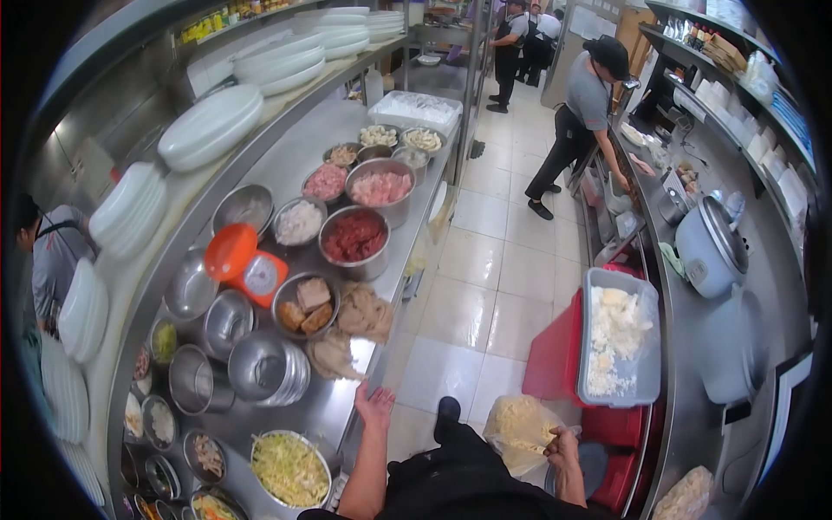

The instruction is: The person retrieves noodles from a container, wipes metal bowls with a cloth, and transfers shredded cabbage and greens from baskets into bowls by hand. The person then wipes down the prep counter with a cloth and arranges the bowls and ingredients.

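Observation:
My left hand (375, 406) is open beside the steel counter's edge, fingers spread and holding nothing. Closest to it lies a crumpled brown cloth (336, 354). My right hand (562, 444) grips a clear plastic bag (518, 426) of pale yellow food, perhaps noodles, low by my leg. Just past that hand, a grey tub (652, 381) of white rice-like food rests over a red container (555, 347). On the left counter, a bowl of shredded cabbage (291, 470) and stacked steel bowls (260, 366) stand near my left forearm.
Bowls of raw red meat (354, 236) and an orange scale (260, 276) occupy the left counter (299, 160). White plates (212, 128) line the shelf above. A co-worker (582, 113) leans over the right counter, near a rice cooker (706, 247). The tiled aisle (494, 225) runs between the counters.

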Tool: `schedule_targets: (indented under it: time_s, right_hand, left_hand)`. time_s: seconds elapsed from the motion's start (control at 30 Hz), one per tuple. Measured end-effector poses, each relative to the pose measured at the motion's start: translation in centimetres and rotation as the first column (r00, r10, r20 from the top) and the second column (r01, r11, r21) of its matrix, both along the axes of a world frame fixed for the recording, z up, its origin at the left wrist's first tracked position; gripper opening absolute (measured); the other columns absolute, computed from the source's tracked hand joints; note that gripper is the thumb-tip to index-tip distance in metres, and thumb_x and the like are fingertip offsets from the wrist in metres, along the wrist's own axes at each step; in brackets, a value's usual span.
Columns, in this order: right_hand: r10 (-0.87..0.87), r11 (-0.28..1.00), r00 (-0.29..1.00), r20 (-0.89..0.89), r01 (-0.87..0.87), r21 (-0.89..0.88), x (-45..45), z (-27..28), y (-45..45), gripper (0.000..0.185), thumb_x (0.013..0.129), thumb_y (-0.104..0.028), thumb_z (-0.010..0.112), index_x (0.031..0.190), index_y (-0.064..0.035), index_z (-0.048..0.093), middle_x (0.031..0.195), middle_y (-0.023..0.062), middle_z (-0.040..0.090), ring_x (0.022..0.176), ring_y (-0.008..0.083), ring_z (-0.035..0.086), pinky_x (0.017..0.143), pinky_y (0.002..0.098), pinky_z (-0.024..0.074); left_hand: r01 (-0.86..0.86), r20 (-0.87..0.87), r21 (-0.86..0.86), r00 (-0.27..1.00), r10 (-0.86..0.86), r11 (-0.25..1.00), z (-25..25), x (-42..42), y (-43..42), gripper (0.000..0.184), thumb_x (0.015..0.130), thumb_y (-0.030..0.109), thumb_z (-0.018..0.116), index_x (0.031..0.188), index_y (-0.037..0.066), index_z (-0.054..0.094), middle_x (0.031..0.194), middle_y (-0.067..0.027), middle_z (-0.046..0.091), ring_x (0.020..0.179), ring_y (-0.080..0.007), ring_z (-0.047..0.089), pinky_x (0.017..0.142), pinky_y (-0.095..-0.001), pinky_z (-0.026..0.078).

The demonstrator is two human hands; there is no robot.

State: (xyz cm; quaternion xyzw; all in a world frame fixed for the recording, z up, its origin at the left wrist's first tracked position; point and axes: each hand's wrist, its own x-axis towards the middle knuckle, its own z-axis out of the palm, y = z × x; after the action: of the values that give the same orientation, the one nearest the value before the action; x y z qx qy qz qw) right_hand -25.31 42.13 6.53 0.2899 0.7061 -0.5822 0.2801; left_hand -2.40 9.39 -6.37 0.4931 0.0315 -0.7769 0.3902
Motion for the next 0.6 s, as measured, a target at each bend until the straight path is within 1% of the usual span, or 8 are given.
schedule_targets:
  time_s: [0.03,0.1,0.17,0.23,0.37,0.43,0.53,0.6]
  right_hand:
    - [0.001,1.000,1.000,0.005,-0.001,-0.011,-1.5,-0.7,-0.6,0.009,0.073,-0.013,0.054,0.074,-0.0088,0.046,0.046,-0.0011,0.024,0.035,0.0131,0.026,0.039,0.0333,0.0266]
    - [-0.130,0.991,0.985,0.118,0.133,-0.020,-3.0,-1.4,-2.5,0.013,0.072,-0.011,0.057,0.077,-0.0042,0.048,0.047,0.0000,0.030,0.033,0.0132,0.030,0.034,0.0320,0.0261]
    - [-0.159,0.985,0.976,0.146,0.147,0.094,-4.8,-2.2,-3.6,0.016,0.072,-0.017,0.056,0.077,-0.0069,0.046,0.047,0.0013,0.030,0.034,0.0140,0.029,0.035,0.0319,0.0251]
    - [-0.127,0.982,0.958,0.258,0.159,-0.105,-8.0,-4.8,-3.4,0.019,0.072,-0.022,0.053,0.082,-0.0086,0.043,0.049,0.0033,0.030,0.035,0.0156,0.029,0.037,0.0323,0.0257]
    - [-0.217,0.974,0.910,0.354,0.225,0.019,-12.8,-5.1,-6.5,0.023,0.073,-0.024,0.048,0.089,-0.0087,0.040,0.053,0.0060,0.033,0.038,0.0175,0.025,0.041,0.0329,0.0245]
    - [-0.195,0.981,0.919,0.343,0.178,0.080,-15.1,-3.5,-7.8,0.024,0.075,-0.024,0.047,0.092,-0.0080,0.043,0.058,0.0080,0.039,0.039,0.0174,0.026,0.042,0.0312,0.0234]
    - [-0.178,0.983,0.943,0.280,0.186,0.000,-19.0,-2.5,-9.3,0.033,0.076,-0.028,0.045,0.100,-0.0056,0.047,0.073,0.0088,0.051,0.042,0.0165,0.029,0.045,0.0321,0.0266]
    - [-0.179,0.983,0.943,0.279,0.181,0.019,-22.2,-3.1,-11.3,0.023,0.076,-0.027,0.047,0.089,-0.0084,0.047,0.062,0.0055,0.041,0.040,0.0160,0.027,0.048,0.0334,0.0266]
  left_hand:
    - [-0.001,0.005,-0.011,1.000,0.001,1.000,1.1,-0.6,-0.5,0.074,0.071,0.042,0.063,0.129,0.004,0.035,0.114,-0.0138,0.045,0.099,-0.0281,0.049,0.084,-0.0454,0.041]
    - [-0.234,0.040,0.211,0.972,0.231,0.949,2.1,-0.3,-1.3,0.080,0.066,0.043,0.064,0.126,0.001,0.031,0.116,-0.0132,0.044,0.101,-0.0293,0.049,0.088,-0.0466,0.037]
    - [-0.270,0.019,0.264,0.961,0.275,0.926,2.0,0.3,-1.8,0.080,0.063,0.043,0.063,0.124,0.000,0.034,0.114,-0.0135,0.045,0.101,-0.0287,0.049,0.088,-0.0463,0.037]
    - [-0.299,-0.010,0.323,0.948,0.319,0.898,2.1,0.2,-2.5,0.079,0.061,0.043,0.062,0.122,0.000,0.037,0.113,-0.0138,0.047,0.101,-0.0280,0.050,0.088,-0.0459,0.037]
    - [-0.390,-0.088,0.388,0.886,0.455,0.835,1.7,0.2,-2.9,0.070,0.056,0.038,0.061,0.112,-0.002,0.047,0.109,-0.0126,0.052,0.101,-0.0253,0.051,0.085,-0.0451,0.038]
    - [-0.439,-0.101,0.395,0.853,0.513,0.807,1.0,0.1,-2.9,0.069,0.054,0.035,0.061,0.113,0.004,0.048,0.108,-0.0094,0.054,0.100,-0.0253,0.053,0.084,-0.0444,0.038]
    - [-0.517,-0.115,0.375,0.797,0.592,0.769,1.8,-0.8,-2.9,0.062,0.052,0.035,0.061,0.111,0.015,0.053,0.107,-0.0043,0.056,0.100,-0.0232,0.054,0.084,-0.0451,0.037]
    - [-0.537,-0.064,0.359,0.802,0.594,0.763,1.9,-1.3,-2.5,0.056,0.054,0.031,0.061,0.108,0.014,0.056,0.102,-0.0043,0.058,0.095,-0.0231,0.056,0.081,-0.0421,0.039]
